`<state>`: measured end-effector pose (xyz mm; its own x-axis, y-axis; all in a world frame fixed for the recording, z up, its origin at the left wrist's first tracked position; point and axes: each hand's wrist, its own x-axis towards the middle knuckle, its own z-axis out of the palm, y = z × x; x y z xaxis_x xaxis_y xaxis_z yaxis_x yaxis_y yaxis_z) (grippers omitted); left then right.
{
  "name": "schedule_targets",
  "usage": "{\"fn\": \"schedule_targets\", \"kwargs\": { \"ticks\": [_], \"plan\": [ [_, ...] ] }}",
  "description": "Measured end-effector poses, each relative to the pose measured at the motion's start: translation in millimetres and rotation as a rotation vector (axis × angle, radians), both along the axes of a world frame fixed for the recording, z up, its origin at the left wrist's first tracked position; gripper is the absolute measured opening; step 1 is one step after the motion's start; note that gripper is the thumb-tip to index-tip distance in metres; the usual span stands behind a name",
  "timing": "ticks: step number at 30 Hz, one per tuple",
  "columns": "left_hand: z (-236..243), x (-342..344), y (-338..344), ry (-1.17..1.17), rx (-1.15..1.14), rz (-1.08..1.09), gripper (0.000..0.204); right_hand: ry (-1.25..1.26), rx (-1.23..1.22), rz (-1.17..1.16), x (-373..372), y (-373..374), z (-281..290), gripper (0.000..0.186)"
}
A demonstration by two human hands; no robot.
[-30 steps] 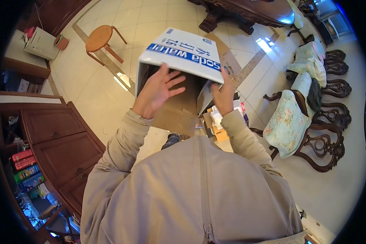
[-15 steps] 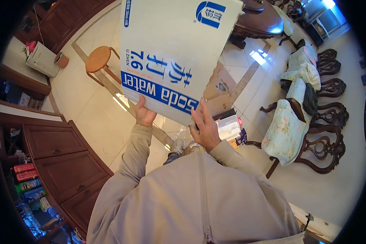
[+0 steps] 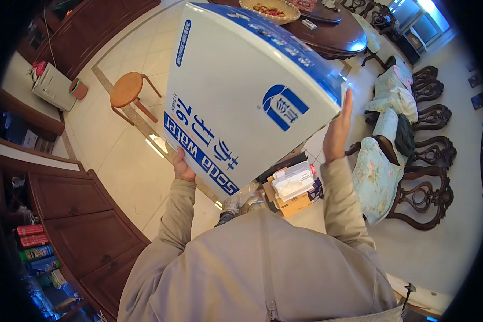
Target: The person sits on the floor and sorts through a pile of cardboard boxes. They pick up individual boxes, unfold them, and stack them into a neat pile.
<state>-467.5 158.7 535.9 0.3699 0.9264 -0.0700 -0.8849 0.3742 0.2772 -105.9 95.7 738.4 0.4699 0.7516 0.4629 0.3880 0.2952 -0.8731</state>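
A large white and blue cardboard carton [image 3: 241, 102] is held up tilted in front of me, its broad printed white face toward me and a blue side showing along its far edge. My left hand [image 3: 183, 167] grips its lower left edge, thumb on the white face and the other fingers hidden behind. My right hand [image 3: 338, 133] presses against the carton's right side near the far right corner, fingers straight and pointing away. The carton's back and underside are out of sight.
Below the carton, white boxes [image 3: 293, 181] and an orange-yellow box [image 3: 296, 204] lie by my feet. A round wooden stool [image 3: 126, 89] stands left, near a dark wooden cabinet [image 3: 83, 206]. Carved chairs with floral covers [image 3: 380, 174] line the right; a round table [image 3: 338, 37] stands beyond.
The carton has turned and tipped, bringing its blue side into view. My right hand has moved from the near lower edge to the right side; my left hand has shifted slightly nearer.
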Motion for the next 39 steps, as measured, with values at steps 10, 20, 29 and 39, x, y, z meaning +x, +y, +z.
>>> {"fn": "schedule_targets", "kwargs": {
  "ticks": [10, 20, 29, 39],
  "plan": [
    [-41.0, -35.4, -4.0, 0.278, -0.160, -0.093, 0.051, 0.797, -0.249, 0.472, -4.9, 13.7, -24.1, 0.045],
    [-58.3, -40.0, -22.2, 0.512, -0.249, -0.154, 0.056, 0.801, -0.567, 0.293, -46.1, -4.3, -58.7, 0.047],
    [-70.6, -50.8, -38.4, 0.545, -0.369, -0.135, 0.059, 0.804, -0.638, 0.380, -52.5, -15.7, -48.3, 0.053],
    [-65.4, -56.9, -38.1, 0.622, -0.389, 0.056, 0.060, 0.743, -0.798, 0.417, -57.0, -16.5, -35.2, 0.053]
  ]
}}
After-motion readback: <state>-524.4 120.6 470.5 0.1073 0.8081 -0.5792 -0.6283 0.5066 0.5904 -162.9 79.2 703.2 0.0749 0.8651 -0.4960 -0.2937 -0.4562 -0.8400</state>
